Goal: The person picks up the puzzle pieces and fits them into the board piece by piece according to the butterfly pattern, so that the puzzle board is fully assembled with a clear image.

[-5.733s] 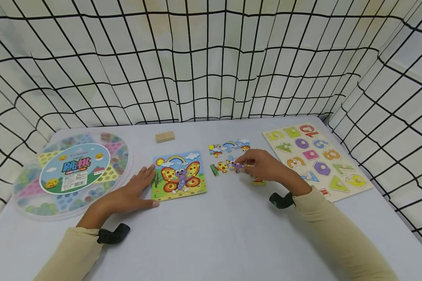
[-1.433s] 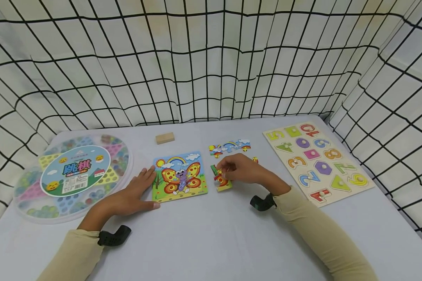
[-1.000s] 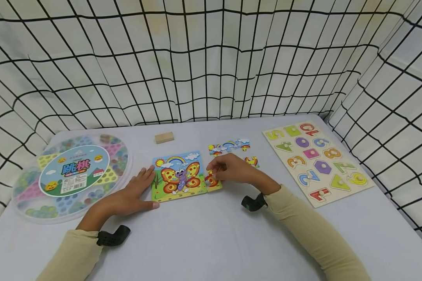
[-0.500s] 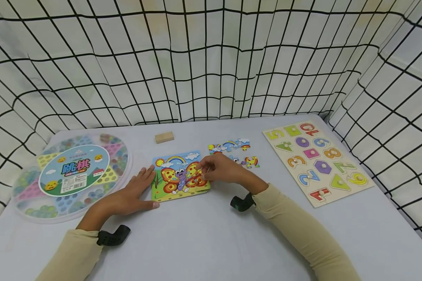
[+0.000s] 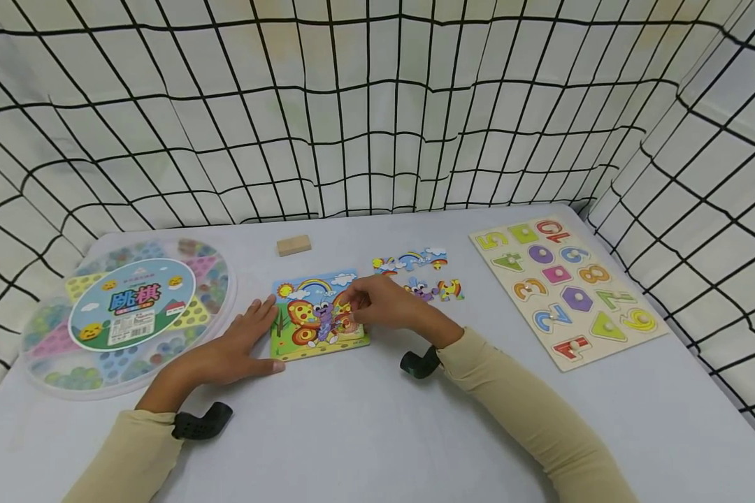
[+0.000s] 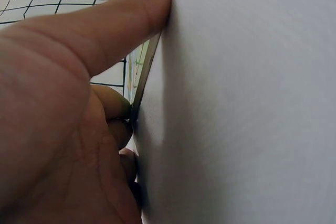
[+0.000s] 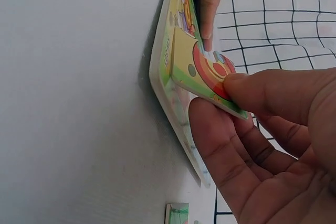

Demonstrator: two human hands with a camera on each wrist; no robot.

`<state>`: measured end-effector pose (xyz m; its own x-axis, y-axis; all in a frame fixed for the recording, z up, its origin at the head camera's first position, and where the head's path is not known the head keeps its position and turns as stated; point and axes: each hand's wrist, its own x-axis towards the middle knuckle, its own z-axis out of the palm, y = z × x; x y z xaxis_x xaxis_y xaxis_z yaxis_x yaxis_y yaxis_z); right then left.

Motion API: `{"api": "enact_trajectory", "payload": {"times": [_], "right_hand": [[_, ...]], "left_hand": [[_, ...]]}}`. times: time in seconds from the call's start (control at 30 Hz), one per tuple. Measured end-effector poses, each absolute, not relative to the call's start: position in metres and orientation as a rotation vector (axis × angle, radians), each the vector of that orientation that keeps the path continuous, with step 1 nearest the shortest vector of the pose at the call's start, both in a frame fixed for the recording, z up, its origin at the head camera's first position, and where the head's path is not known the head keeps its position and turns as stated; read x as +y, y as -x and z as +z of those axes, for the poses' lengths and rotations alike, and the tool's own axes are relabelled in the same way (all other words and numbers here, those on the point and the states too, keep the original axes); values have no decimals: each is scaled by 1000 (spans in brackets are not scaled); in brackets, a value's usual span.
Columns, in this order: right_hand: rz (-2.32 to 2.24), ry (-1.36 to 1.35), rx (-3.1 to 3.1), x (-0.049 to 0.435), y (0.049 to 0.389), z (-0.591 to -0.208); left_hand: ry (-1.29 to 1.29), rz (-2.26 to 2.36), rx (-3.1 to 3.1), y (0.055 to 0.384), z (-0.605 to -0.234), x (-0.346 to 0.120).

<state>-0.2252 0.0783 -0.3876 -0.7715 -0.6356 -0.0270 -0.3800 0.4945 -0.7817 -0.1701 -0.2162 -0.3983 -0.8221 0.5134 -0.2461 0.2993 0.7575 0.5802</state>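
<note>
My right hand [image 5: 386, 304] pinches a puzzle piece [image 7: 205, 74] between thumb and fingers. The piece is yellow and green with a red swirl, held tilted over the right part of the butterfly puzzle board [image 5: 317, 318]. In the right wrist view its lower edge looks close to the board [image 7: 185, 17]; whether they touch I cannot tell. My left hand [image 5: 235, 353] lies spread at the board's left side, fingers along that edge and thumb at the near left corner. In the left wrist view the thumb [image 6: 121, 24] meets the board's thin edge [image 6: 140, 72].
Loose puzzle pieces lie right of the board: a rainbow strip [image 5: 409, 260], a purple piece [image 5: 420, 288] and a red-yellow piece [image 5: 451, 290]. A wooden block [image 5: 293, 245] sits behind. A round marble game [image 5: 217, 328] stands left, a number board [image 5: 569, 293] right, black netting around.
My right hand has moved left from the loose pieces to above the board, bringing the swirl piece with it. The purple piece has come into view behind it. My left hand stays put.
</note>
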Motion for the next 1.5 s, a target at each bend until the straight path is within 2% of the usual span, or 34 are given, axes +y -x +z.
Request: {"api": "enact_trajectory", "payload": {"times": [0.13,0.53,1.5], "right_hand": [[-1120,877,2460,73,225,-389],[-966,725,2519,63,225,-390],[-723,790,2594,63,221,-391]], "left_hand": [[-614,755,2559,170,-399,-216],[-618,755,2556,172,-400,-215],[-618,764,2556,169,-396,-214]]}}
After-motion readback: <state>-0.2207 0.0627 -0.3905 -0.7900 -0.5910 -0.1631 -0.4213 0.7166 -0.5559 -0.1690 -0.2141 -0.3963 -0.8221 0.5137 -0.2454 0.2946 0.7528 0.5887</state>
